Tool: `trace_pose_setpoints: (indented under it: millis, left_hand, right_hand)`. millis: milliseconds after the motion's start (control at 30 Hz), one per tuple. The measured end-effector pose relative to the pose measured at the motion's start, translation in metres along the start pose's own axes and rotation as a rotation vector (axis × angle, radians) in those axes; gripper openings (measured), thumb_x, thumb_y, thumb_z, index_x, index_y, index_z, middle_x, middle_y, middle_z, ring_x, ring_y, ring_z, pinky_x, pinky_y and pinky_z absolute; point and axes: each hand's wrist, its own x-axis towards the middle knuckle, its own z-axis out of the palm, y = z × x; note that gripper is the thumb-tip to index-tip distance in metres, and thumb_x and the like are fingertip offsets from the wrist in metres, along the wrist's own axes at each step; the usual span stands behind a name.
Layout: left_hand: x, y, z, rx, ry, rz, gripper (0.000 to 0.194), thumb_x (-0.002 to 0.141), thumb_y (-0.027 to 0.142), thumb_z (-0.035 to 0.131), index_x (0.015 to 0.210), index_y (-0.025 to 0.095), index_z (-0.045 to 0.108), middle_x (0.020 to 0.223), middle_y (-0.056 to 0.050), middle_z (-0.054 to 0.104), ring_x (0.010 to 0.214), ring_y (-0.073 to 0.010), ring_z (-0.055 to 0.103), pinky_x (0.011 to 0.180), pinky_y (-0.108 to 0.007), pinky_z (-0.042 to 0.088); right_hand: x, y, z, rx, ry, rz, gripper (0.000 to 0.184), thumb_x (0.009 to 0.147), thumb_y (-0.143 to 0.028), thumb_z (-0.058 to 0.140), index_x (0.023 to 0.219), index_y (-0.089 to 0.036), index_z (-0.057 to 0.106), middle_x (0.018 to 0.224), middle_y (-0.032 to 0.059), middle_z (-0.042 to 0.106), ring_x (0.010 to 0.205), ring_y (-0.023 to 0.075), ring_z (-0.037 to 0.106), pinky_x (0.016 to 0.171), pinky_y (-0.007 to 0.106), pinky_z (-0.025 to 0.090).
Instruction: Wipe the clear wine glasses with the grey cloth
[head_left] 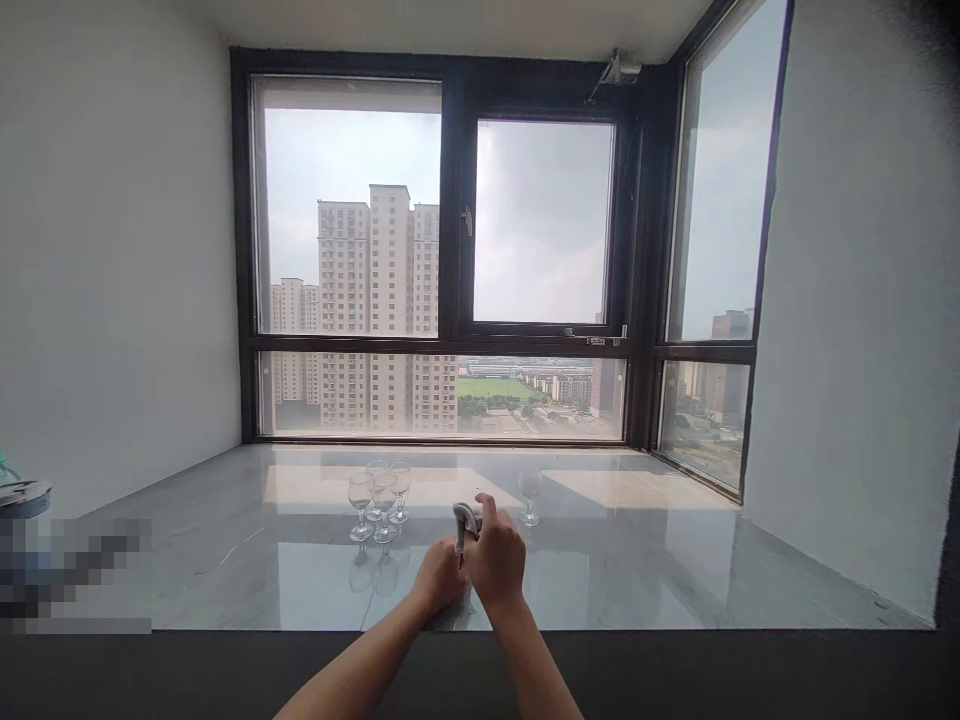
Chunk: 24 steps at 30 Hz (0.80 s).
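Observation:
My left hand [441, 575] and my right hand [496, 555] are close together over the front part of the glossy grey sill [600, 590]. A bunched grey cloth [466, 516] sticks up between them, and my right hand is closed on it with the index finger raised and bent. The fingers of my left hand are curled just below the cloth; what they grip is hidden. Beyond my right hand a single stemmed glass [529, 492] stands upright. Several similar stemmed glasses [385, 492] are grouped upright to the left, farther back than my left hand.
A dark-framed window [450, 347] rises behind the sill, with a side pane [712, 410] at the right. White walls bound the sill on both sides. At the far left edge is a partly visible object [24, 498], with a blurred patch below it.

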Motion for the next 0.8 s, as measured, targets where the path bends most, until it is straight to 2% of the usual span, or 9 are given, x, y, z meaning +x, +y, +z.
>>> trace_pose_setpoints:
  millis: [67, 100, 167, 267, 367, 433, 533, 633, 800]
  left_hand:
    - [-0.001, 0.002, -0.002, -0.002, 0.016, -0.011, 0.017, 0.088, 0.016, 0.05, 0.092, 0.017, 0.067, 0.096, -0.011, 0.072, 0.086, -0.0215, 0.066, 0.072, -0.028, 0.039]
    - [-0.002, 0.003, -0.003, -0.002, 0.024, -0.02, 0.017, 0.089, 0.016, 0.05, 0.092, 0.018, 0.067, 0.096, -0.01, 0.072, 0.087, -0.0212, 0.066, 0.073, -0.028, 0.039]
    - [-0.003, 0.005, -0.005, 0.003, 0.033, -0.042, 0.017, 0.09, 0.017, 0.05, 0.092, 0.019, 0.067, 0.093, -0.008, 0.072, 0.086, -0.02, 0.065, 0.073, -0.027, 0.038]
    - [-0.003, 0.005, -0.006, 0.016, 0.049, -0.067, 0.017, 0.092, 0.021, 0.049, 0.087, 0.02, 0.065, 0.082, -0.005, 0.07, 0.076, -0.017, 0.063, 0.068, -0.025, 0.034]
    - [-0.002, 0.006, -0.007, 0.011, 0.052, -0.074, 0.016, 0.092, 0.022, 0.05, 0.083, 0.019, 0.063, 0.073, -0.002, 0.065, 0.066, -0.0141, 0.057, 0.063, -0.024, 0.03]
    - [-0.002, 0.007, -0.009, 0.0, 0.047, -0.068, 0.015, 0.091, 0.02, 0.05, 0.081, 0.019, 0.062, 0.07, -0.001, 0.063, 0.064, -0.013, 0.054, 0.062, -0.024, 0.028]
    - [-0.003, 0.009, -0.013, 0.003, 0.048, -0.071, 0.016, 0.091, 0.019, 0.049, 0.081, 0.019, 0.061, 0.069, 0.0, 0.061, 0.063, -0.0125, 0.052, 0.063, -0.024, 0.028]
    - [-0.003, 0.01, -0.015, 0.013, 0.044, -0.081, 0.015, 0.091, 0.019, 0.047, 0.083, 0.019, 0.06, 0.07, 0.0, 0.061, 0.065, -0.0129, 0.053, 0.064, -0.024, 0.029]
    - [0.001, 0.005, -0.014, 0.048, 0.021, -0.087, 0.013, 0.088, 0.015, 0.047, 0.087, 0.018, 0.06, 0.074, -0.001, 0.064, 0.069, -0.0144, 0.057, 0.067, -0.023, 0.032]
  right_hand:
    - [-0.011, 0.015, 0.011, 0.269, 0.135, -0.047, 0.031, 0.09, -0.025, 0.049, 0.12, -0.022, 0.055, 0.105, 0.0094, 0.068, 0.094, 0.0202, 0.066, 0.079, 0.028, 0.048]
    - [-0.017, 0.023, 0.017, 0.383, 0.209, -0.023, 0.03, 0.09, -0.027, 0.048, 0.119, -0.021, 0.054, 0.108, 0.0103, 0.068, 0.097, 0.021, 0.066, 0.081, 0.029, 0.049]
    - [-0.032, 0.043, 0.03, 0.503, 0.348, 0.129, 0.033, 0.091, -0.035, 0.048, 0.12, -0.02, 0.053, 0.107, 0.0118, 0.069, 0.095, 0.0232, 0.066, 0.078, 0.031, 0.05]
    - [-0.06, 0.075, 0.049, 0.474, 0.495, 0.338, 0.04, 0.091, -0.042, 0.049, 0.125, -0.02, 0.051, 0.107, 0.013, 0.068, 0.092, 0.0251, 0.067, 0.075, 0.033, 0.05]
    - [-0.088, 0.105, 0.068, 0.392, 0.584, 0.294, 0.044, 0.09, -0.047, 0.051, 0.123, -0.019, 0.052, 0.109, 0.0155, 0.066, 0.094, 0.0274, 0.066, 0.078, 0.036, 0.052]
    - [-0.101, 0.119, 0.076, 0.323, 0.579, 0.162, 0.043, 0.091, -0.05, 0.049, 0.121, -0.019, 0.052, 0.108, 0.0164, 0.064, 0.097, 0.0286, 0.064, 0.078, 0.038, 0.052]
    - [-0.108, 0.131, 0.078, 0.238, 0.57, 0.049, 0.042, 0.096, -0.048, 0.041, 0.124, -0.019, 0.051, 0.112, 0.017, 0.062, 0.108, 0.0298, 0.061, 0.087, 0.043, 0.051]
    - [-0.103, 0.141, 0.069, 0.184, 0.587, 0.057, 0.042, 0.098, -0.047, 0.035, 0.126, -0.019, 0.049, 0.117, 0.0176, 0.061, 0.116, 0.0306, 0.057, 0.094, 0.047, 0.048]
    - [-0.097, 0.159, 0.056, 0.071, 0.609, 0.149, 0.043, 0.099, -0.046, 0.032, 0.127, -0.018, 0.049, 0.115, 0.0184, 0.063, 0.114, 0.0329, 0.058, 0.094, 0.051, 0.046]
